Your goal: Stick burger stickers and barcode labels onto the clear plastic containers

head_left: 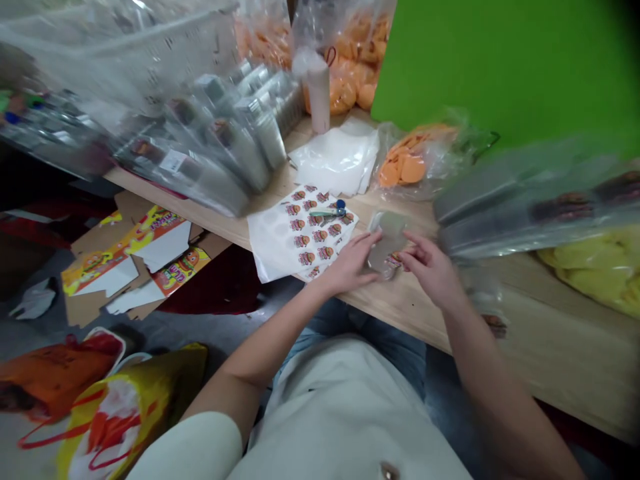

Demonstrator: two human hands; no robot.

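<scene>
A small clear plastic box (386,235) lies on the wooden table in front of me. My left hand (353,263) grips its left side, fingers at the far edge and thumb at the near one. At the box's right side, my right hand (430,267) pinches a small burger sticker (393,259) against its surface. Left of the box is a sheet of burger stickers (310,233), partly peeled to white backing. A pale tool with blue ends (327,212) rests on that sheet.
Clear boxes (240,147) stand in rows at the back left, and more filled boxes (540,207) are at the right. Behind lie white sheets (337,157) and a bag of orange discs (410,163). A green board (510,67) rises behind. Flattened cartons (135,257) lie lower left.
</scene>
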